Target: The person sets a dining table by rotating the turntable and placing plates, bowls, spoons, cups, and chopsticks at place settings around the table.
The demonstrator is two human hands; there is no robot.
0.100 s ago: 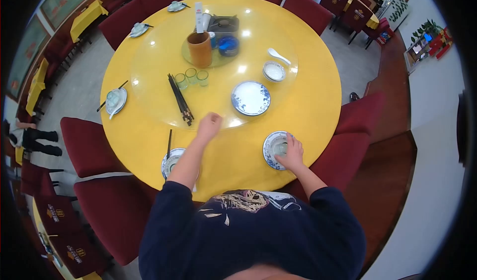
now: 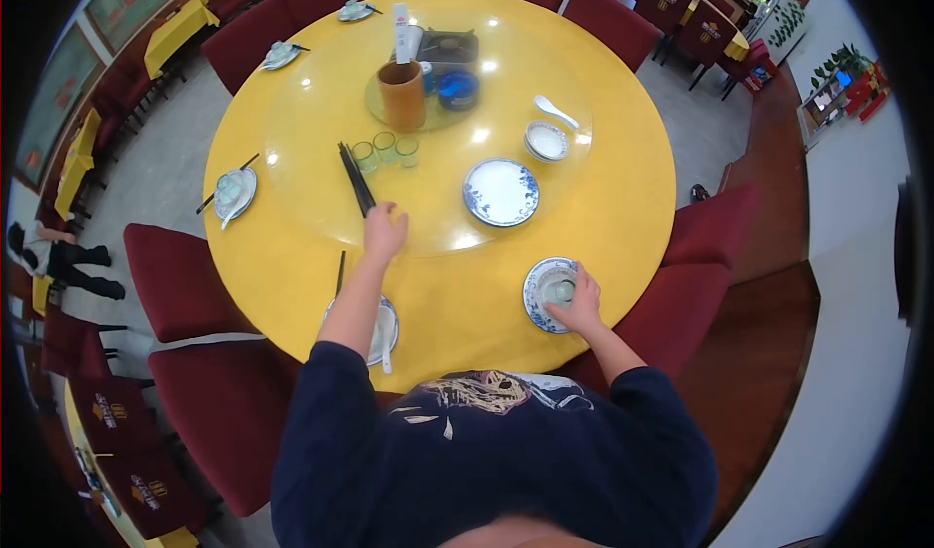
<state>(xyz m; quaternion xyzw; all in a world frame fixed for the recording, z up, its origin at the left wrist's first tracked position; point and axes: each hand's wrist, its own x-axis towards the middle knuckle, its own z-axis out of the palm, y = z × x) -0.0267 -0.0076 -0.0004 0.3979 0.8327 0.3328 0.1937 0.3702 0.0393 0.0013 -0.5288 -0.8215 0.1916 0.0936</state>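
Note:
My left hand (image 2: 386, 232) reaches over the near end of a bundle of dark chopsticks (image 2: 356, 180), its fingers apart and covering the tips. Whether the fingertips touch the chopsticks is hard to see. On the right, my right hand (image 2: 582, 303) curls its thumb and fingers around a small bowl (image 2: 550, 281) standing on a blue-rimmed plate (image 2: 533, 307). A clear glass (image 2: 564, 292) appears to sit inside that bowl. Under my left forearm, another place setting is partly hidden, with a white spoon (image 2: 387, 342) and a chopstick end (image 2: 341, 271) showing.
The round table (image 2: 457, 310) has a yellow cloth and a glass turntable. On it are a plate stack (image 2: 501, 193), bowls (image 2: 547, 141), a spoon (image 2: 556, 112), green glasses (image 2: 385, 147), a brown holder (image 2: 402, 95) and a stove (image 2: 449, 50). Red chairs (image 2: 190, 280) surround it.
My left hand has moved left and slightly up, onto the near end of the chopsticks. My right hand stays at the bowl. The whole view has shifted slightly.

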